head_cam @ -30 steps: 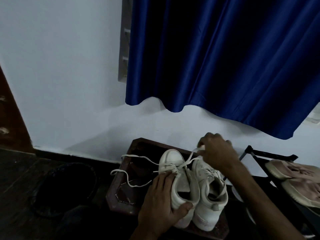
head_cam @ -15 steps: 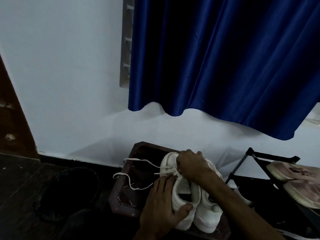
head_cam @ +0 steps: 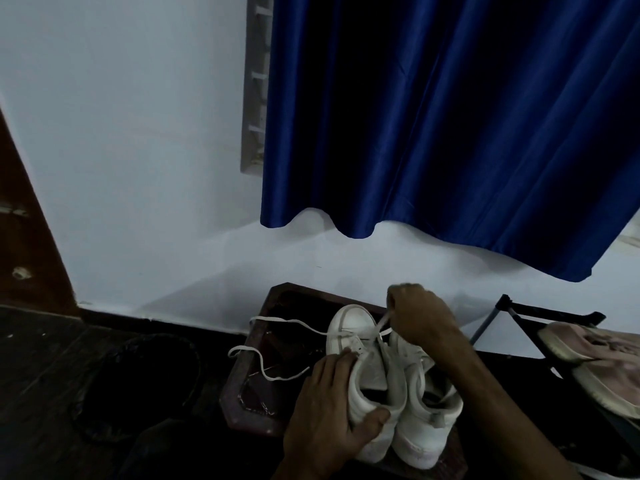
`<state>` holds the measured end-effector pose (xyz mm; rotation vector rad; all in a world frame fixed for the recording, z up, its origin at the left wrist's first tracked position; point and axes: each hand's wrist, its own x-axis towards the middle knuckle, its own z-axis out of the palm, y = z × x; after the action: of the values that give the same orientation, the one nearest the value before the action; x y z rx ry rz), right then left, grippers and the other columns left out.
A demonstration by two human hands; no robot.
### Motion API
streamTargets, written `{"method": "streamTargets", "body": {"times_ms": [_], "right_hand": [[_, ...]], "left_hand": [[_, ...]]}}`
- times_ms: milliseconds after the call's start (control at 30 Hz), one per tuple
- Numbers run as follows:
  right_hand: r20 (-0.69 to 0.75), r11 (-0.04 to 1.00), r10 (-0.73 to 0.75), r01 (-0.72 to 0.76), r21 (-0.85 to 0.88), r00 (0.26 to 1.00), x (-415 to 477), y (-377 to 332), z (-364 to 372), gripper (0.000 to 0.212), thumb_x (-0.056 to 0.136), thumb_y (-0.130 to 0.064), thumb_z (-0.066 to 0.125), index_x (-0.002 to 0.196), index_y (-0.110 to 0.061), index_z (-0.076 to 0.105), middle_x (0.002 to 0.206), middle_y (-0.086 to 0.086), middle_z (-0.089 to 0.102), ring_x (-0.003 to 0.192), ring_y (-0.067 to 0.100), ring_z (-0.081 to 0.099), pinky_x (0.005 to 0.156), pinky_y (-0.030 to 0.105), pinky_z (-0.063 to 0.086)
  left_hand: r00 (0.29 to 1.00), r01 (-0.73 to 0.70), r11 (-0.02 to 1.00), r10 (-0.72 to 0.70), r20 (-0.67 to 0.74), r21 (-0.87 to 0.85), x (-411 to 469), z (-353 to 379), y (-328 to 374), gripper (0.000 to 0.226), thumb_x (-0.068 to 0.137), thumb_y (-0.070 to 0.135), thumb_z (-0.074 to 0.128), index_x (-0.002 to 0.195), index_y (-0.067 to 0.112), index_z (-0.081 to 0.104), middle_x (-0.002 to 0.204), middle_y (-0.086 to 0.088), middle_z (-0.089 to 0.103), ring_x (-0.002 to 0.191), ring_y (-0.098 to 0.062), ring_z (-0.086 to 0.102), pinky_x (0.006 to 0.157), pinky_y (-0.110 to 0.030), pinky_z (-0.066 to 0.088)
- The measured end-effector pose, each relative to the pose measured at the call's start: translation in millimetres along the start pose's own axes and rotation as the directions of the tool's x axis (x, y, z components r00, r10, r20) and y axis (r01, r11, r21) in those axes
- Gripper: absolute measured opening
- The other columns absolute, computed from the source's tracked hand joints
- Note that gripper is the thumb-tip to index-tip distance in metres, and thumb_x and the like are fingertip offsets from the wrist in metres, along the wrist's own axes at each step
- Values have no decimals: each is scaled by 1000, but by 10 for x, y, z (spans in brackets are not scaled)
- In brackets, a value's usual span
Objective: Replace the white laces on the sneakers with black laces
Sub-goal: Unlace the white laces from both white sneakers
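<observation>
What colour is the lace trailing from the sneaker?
White; the lace shows best in the head view.

A small dark wooden worktop (head_cam: 242,405) at the lower centre of the frame carries two white sneakers (head_cam: 351,327) side by side, toes toward the wall. A loose white lace (head_cam: 277,375) trails across its left part and past its left edge. The worktop stands on a dark floor (head_cam: 41,375), with a dark round basket (head_cam: 138,382) on the floor to its left.

A blue curtain (head_cam: 433,133) fills the upper right, hanging over a grey window frame (head_cam: 254,98) in the white wall (head_cam: 121,133). A brown door (head_cam: 24,237) edges the left. On the dark floor (head_cam: 41,375), lower left, sits a dark round bin (head_cam: 138,386), beside a dark wooden bench (head_cam: 252,393). At right, a black rack (head_cam: 554,311) holds pinkish shoes (head_cam: 595,344).
</observation>
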<state>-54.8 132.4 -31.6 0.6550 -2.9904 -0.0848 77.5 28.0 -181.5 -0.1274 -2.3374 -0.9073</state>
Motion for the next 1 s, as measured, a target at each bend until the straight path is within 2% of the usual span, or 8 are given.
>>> {"method": "streamTargets", "body": {"times_ms": [67, 133, 267, 367, 500, 700, 900, 1000], "right_hand": [[141, 989, -15, 35, -143, 990, -17, 28, -74, 22, 91, -22, 51, 109, -16, 62, 110, 6, 63, 97, 25, 64, 80, 35, 51], [131, 973, 46, -14, -230, 990, -15, 123, -191, 23, 91, -21, 50, 108, -13, 63, 107, 7, 64, 96, 25, 64, 76, 34, 48], [-12, 976, 137, -137, -169, 991, 50, 134, -198, 18, 89, -12, 51, 101, -5, 63, 104, 10, 64, 93, 28, 65, 70, 33, 46], [-81, 967, 209, -218, -129, 975, 80, 81, -11, 22, 92, -11, 52, 110, -4, 62, 111, 10, 60, 97, 26, 65, 73, 32, 50], [-43, 959, 243, -247, -138, 969, 76, 298, 140, 23, 92, -8, 48, 109, -5, 64, 109, 10, 62, 96, 26, 66, 74, 33, 52], [-92, 962, 198, -175, 211, 976, 132, 542, 31, 14, 83, -8, 58, 90, -16, 67, 97, 5, 67, 81, 23, 63, 70, 36, 55], [-125, 915, 29, 24, 403, 992, -48, 343, 260, 21, 91, -26, 64, 112, -23, 65, 111, -6, 54, 90, 12, 59, 82, 29, 51], [-124, 863, 17, 48, 502, 992, -106, 332, 313, 9, 91, -28, 64, 95, -21, 68, 95, -7, 62, 79, 7, 58, 72, 23, 48]], "left_hand": [[1000, -4, 1000, 4, 18, -3, -4, -21, -9, 78, 84, 78, 40, 146, 33, 29, 136, 14, 46, 122, -3, 42, 97, -22, 41], [999, -4, 1000, 4, 31, -12, -2, -30, -3, 79, 83, 78, 40, 150, 39, 24, 140, 15, 42, 126, -2, 38, 100, -21, 36], [1000, -12, 999, 12, 23, -31, -12, -37, 20, 72, 83, 78, 39, 146, 44, 29, 139, 17, 42, 126, -1, 38, 100, -23, 39], [1000, -18, 1000, 18, 25, -18, -5, -48, 5, 70, 83, 77, 40, 144, 41, 36, 136, 16, 46, 123, -2, 42, 96, -26, 44], [1000, -29, 1000, 29, 10, 6, -10, -28, -1, 69, 84, 77, 42, 142, 39, 41, 134, 12, 50, 119, -6, 46, 93, -27, 47], [999, -29, 1000, 29, -19, 12, -10, -27, 14, 72, 84, 77, 41, 145, 38, 37, 138, 12, 47, 124, -4, 42, 96, -23, 42], [1000, -20, 1000, 20, -21, -21, -23, -13, -17, 73, 85, 75, 44, 147, 38, 34, 144, 12, 43, 131, -3, 40, 99, -23, 41], [994, 25, 984, -44, -101, -177, 12, -68, 33, 49, 92, 62, 43, 135, 39, 49, 137, 16, 49, 128, -4, 47, 99, -22, 43]]}}
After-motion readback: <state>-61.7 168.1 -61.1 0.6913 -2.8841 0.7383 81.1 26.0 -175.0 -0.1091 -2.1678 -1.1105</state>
